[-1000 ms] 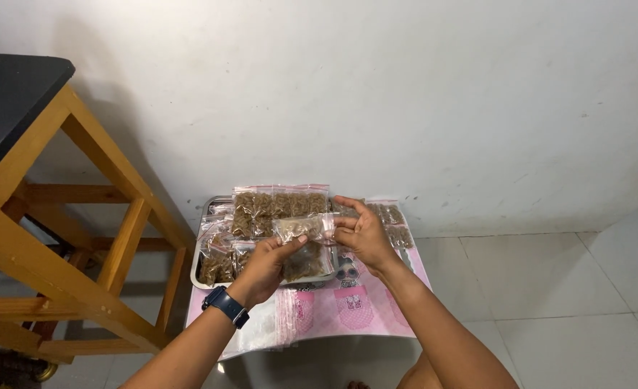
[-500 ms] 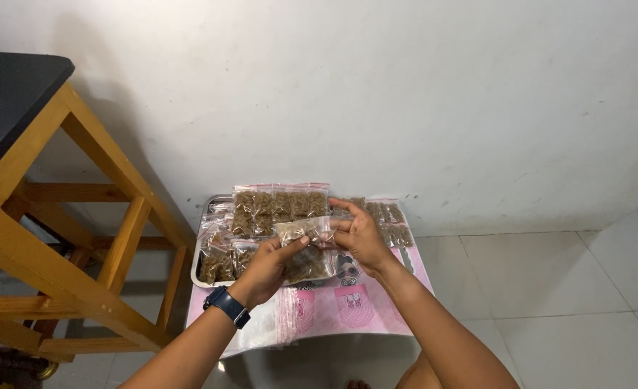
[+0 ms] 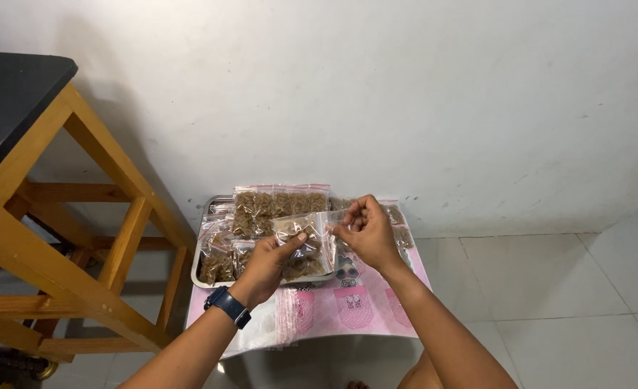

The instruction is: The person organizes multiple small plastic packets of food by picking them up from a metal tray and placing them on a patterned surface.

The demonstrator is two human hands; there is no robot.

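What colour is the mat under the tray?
The mat is pink with little printed pictures, seen in the head view.

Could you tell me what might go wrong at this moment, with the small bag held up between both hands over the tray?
1. The small clear bag is pinched only at its top edge by the left hand and right hand; if it is unsealed, the brown contents could spill out.
2. The metal tray is already heaped with filled bags, so one could slide off.
3. The empty bags overhang the pink mat and might slip.
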